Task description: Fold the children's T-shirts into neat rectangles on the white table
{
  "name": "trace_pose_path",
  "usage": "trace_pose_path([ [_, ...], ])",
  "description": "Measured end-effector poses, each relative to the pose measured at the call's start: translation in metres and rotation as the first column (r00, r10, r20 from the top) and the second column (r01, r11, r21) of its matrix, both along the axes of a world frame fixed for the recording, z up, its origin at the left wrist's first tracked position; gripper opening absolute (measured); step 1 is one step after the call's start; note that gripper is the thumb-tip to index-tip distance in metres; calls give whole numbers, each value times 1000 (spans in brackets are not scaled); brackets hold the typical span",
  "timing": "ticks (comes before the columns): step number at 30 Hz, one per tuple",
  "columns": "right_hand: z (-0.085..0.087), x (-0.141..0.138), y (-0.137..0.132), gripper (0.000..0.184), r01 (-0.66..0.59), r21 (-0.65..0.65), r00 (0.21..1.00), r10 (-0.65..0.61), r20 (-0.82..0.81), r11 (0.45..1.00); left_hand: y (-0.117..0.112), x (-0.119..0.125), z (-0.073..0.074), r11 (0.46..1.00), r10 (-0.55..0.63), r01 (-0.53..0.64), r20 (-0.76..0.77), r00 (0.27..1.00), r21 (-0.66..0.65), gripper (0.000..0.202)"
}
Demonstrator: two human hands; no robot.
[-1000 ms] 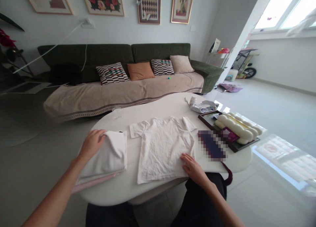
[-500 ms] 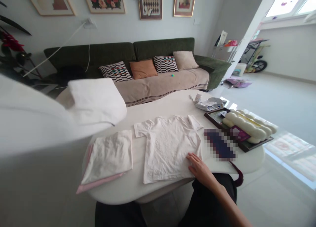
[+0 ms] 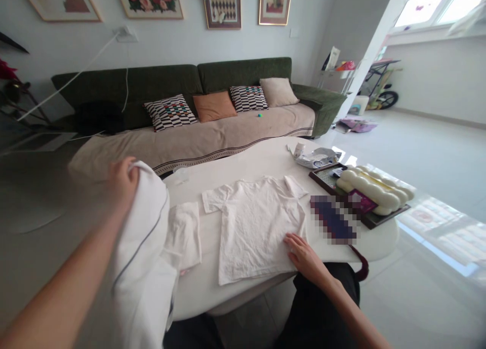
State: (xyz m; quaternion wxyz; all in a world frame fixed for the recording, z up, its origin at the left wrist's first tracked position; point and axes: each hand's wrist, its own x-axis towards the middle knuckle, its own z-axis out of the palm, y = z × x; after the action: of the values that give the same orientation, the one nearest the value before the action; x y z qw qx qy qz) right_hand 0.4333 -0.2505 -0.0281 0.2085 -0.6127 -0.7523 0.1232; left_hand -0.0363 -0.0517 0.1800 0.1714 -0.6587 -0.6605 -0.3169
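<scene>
Gripping one white garment [image 3: 142, 253], the left hand [image 3: 122, 179] is holding it up at the table's [image 3: 261, 159] left end. The right hand [image 3: 304, 255] is lying open and flat on one spread T-shirt [image 3: 258, 220]. One folded pile [image 3: 187, 232] is sitting between the two garments.

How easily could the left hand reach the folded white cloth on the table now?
Probably not at once: the left hand grips a raised white garment, which hangs in front of the folded cloth.
</scene>
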Motion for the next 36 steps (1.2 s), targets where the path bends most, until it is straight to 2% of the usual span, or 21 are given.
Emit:
trace_pose_path([
  [2,-1,1,-1,42,2,14,1000,-2,10,1000,8,6,-36,990,4,-9,-30,1000,-141,51],
  [4,-3,2,-3,42,2,36,1000,-3,24,999,6,19,-79,941,0,-17,-50,999,-338,57],
  [5,-4,2,-4,42,4,51,999,-6,35,999,1,29,-100,916,-16,-8,-57,998,-402,56],
  [7,-5,1,-5,40,32,82,997,-37,66,996,-17,55,-136,891,-95,55,-66,993,-450,50],
  [9,-4,0,-4,39,84,103,990,-94,104,991,-42,88,-162,860,-215,155,-70,974,-486,44],
  [12,-1,6,1,35,178,106,968,-193,160,978,-75,138,-185,760,-389,282,-63,919,-585,40],
  [14,4,19,4,32,249,98,944,-264,199,964,-86,160,-192,692,-432,315,-22,902,-650,46],
  [16,10,39,4,30,318,95,912,-331,240,943,-86,168,-194,667,-421,314,6,907,-676,49],
  [19,20,67,1,30,399,89,857,-405,318,913,-73,163,-190,703,-351,273,14,936,-656,43],
  [21,25,73,1,28,438,109,817,-445,366,893,-61,161,-184,745,-284,242,34,958,-622,38],
  [23,28,61,7,27,417,143,821,-439,365,898,-49,166,-176,790,-254,246,65,965,-562,34],
  [25,26,36,15,32,323,140,880,-351,320,936,-37,180,-168,839,-254,268,95,963,-473,32],
  [27,19,8,23,39,227,84,931,-241,272,970,-25,194,-163,861,-284,305,112,952,-406,35],
  [28,14,-5,25,41,195,44,946,-200,255,980,-18,198,-163,847,-323,339,111,940,-409,37],
  [29,8,-15,26,44,181,6,953,-177,244,984,-11,200,-163,806,-379,383,105,919,-451,39],
  [31,-3,-27,25,48,178,-54,958,-161,237,983,3,196,-168,648,-491,434,92,866,-626,43],
  [32,-8,-30,24,49,180,-71,959,-159,237,981,10,191,-171,560,-527,428,94,845,-709,46],
  [33,-12,-33,24,50,183,-78,958,-160,237,980,17,185,-175,497,-539,405,93,837,-767,49],
  [34,-15,-34,25,50,187,-77,957,-164,238,979,23,179,-179,468,-533,376,84,842,-800,52],
  [36,-16,-38,33,50,186,-69,958,-165,233,980,36,169,-185,490,-483,315,47,874,-813,54],
])
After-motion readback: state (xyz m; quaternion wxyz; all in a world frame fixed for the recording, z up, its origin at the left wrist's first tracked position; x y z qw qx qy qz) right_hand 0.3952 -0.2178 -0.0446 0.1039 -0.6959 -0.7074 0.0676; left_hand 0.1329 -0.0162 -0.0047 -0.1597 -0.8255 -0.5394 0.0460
